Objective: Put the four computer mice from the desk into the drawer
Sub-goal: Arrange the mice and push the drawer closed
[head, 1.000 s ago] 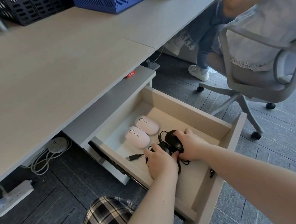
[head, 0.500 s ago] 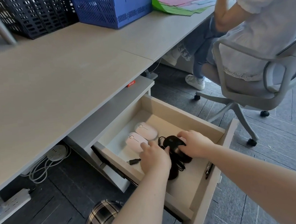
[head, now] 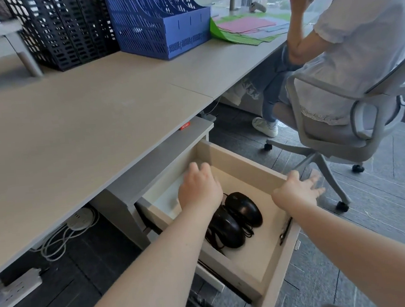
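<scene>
Drawer (head: 276, 265) open, lower centre | two black mice (head: 235, 218) inside, side by side | left hand (head: 199, 192) above drawer, fingers loose, empty | right hand (head: 296, 190) at drawer's right rim, fingers spread, empty

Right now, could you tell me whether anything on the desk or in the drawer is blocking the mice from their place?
Nothing visible does. Two black wired mice already lie in the open drawer; the left hand covers the rear corner, the right hand rests at the side wall.

left hand (head: 198, 191) covering the back of the drawer (head: 270, 274), right hand's fingers (head: 314, 182) blurry, black mouse cords (head: 247, 230) partly hidden
</scene>
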Available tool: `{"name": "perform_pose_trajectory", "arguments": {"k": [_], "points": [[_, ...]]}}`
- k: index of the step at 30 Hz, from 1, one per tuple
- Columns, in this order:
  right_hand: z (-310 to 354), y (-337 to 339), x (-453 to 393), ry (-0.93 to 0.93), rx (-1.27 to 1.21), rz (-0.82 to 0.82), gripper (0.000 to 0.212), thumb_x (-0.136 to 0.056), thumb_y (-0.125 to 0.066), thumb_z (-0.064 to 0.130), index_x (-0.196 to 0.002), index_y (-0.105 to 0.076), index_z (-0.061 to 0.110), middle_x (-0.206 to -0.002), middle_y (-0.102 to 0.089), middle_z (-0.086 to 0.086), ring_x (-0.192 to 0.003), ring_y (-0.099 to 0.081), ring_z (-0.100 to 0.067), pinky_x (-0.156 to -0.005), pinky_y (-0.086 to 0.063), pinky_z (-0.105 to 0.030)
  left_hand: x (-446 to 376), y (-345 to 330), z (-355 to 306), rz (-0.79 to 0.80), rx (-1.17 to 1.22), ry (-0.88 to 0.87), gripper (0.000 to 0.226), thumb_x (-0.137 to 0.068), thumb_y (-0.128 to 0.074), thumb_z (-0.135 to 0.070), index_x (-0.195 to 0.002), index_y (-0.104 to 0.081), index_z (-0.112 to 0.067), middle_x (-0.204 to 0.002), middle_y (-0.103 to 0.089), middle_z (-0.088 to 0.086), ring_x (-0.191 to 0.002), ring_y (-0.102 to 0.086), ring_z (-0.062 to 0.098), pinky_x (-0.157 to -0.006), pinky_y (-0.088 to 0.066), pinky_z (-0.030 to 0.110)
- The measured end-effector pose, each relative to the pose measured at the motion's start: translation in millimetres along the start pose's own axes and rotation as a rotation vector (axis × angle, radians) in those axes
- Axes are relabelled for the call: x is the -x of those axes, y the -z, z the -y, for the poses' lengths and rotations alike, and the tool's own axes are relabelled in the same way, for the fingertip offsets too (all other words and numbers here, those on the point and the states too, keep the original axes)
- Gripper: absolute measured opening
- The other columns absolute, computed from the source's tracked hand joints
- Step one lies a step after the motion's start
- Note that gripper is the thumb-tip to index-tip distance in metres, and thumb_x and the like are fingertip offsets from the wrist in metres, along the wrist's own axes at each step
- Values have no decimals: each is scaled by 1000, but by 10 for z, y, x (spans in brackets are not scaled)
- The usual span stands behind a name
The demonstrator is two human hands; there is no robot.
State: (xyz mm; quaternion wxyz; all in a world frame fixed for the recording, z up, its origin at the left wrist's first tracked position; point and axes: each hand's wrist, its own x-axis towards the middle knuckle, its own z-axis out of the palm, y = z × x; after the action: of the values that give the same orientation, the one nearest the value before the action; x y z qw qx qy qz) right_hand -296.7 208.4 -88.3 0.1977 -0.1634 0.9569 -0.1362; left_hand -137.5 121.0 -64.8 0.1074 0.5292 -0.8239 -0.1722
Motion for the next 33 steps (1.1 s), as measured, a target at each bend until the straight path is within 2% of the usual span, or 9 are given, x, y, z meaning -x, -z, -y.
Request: {"name": "perform_pose_trajectory", "arguments": {"k": [4,7,10,13,15,17,22,26,33], "points": [[23,29,-12,-35,-158,-12,55,-84,-45,3,-136,-29,11,-158,5,-26,-137,-27,-46,-102,-40,-49,-190,258,97,-154,-101,-239,30,-94,-43,-26,-119,-49,-10,-121,-48,10,-109,-49,29,-81,-42,38],[88,7,-21,-9,-273,-30,63,-83,-44,3,-142,-21,8,-157,-6,-26,-133,-36,-44,-103,-43,-49,-386,439,172,-213,-121,-254,39,-94,-43,-26,-129,-44,-9,-135,-43,13,-120,-45,33,-94,-40,43],[215,-70,-54,3,-405,-72,75,-84,-42,5,-149,-5,10,-152,-27,-21,-127,-44,-39,-103,-43,-51,-566,570,269,-204,-174,-201,48,-95,-40,-28,-138,-36,-8,-148,-34,15,-135,-32,32,-109,-28,43],[361,-151,-118,-42,-501,-87,59,-88,-40,7,-144,-21,1,-140,-44,-24,-122,-49,-39,-101,-44,-49,-730,638,401,-148,-198,-151,55,-98,-33,-31,-146,-22,-6,-156,-21,14,-146,-15,27,-118,-16,41],[453,-219,-117,-50,-504,-61,43,-92,-38,11,-130,-41,-8,-130,-52,-28,-118,-52,-42,-96,-44,-45,-826,656,490,-112,-200,-120,57,-99,-28,-32,-148,-16,-5,-158,-17,13,-147,-11,25,-120,-12,40],[540,-321,-72,-31,-497,-31,41,-96,-34,17,-122,-51,-10,-125,-56,-29,-116,-54,-41,-95,-45,-44,-924,676,552,-76,-197,-92,58,-100,-24,-34,-149,-14,-5,-159,-16,13,-148,-10,24,-121,-11,40],[768,-529,-14,21,-532,-3,47,-102,-20,21,-133,-44,-7,-132,-53,-27,-121,-51,-39,-101,-40,-44,-1112,736,623,-34,-188,-53,59,-100,-19,-39,-148,-18,-7,-160,-15,10,-148,-11,23,-121,-10,39],[980,-599,-16,20,-630,24,52,-102,-22,29,-131,-47,-7,-135,-52,-25,-125,-47,-39,-108,-36,-46,-1211,775,682,0,-199,-54,59,-99,-18,-42,-149,-17,-11,-161,-12,7,-148,-8,20,-121,-7,40],[1353,-615,-33,56,-591,96,51,-103,-24,27,-124,-53,-9,-123,-59,-25,-120,-53,-38,-100,-40,-41,-1272,793,708,10,-203,-61,61,-97,-20,-44,-150,-15,-14,-161,-9,4,-148,-5,18,-121,-5,40]]}}
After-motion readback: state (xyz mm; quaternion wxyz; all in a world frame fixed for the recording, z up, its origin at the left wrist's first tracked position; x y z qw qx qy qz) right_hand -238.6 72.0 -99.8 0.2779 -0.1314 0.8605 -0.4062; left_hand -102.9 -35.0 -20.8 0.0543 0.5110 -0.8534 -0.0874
